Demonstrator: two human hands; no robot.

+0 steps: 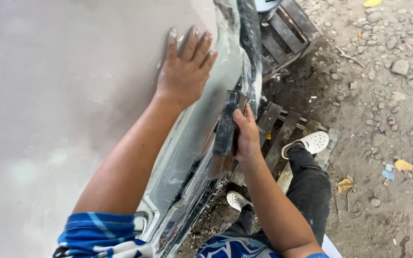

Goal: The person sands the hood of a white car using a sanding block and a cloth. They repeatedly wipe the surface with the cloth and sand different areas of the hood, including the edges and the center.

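Sanding block [225,125] is gripped in the right hand [246,136]; left hand [185,71] lies open, flat on the grey panel [63,86].

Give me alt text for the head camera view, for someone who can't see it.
Seen from above, a left hand lies flat on a pale grey car panel while the right hand holds a dark sanding block against its edge. Below are white clogs, wooden pallets and stony dirt.

Broad panel [63,95] bare leftward, wooden pallets [288,33] crowding right, gravel ground [383,95] open beyond
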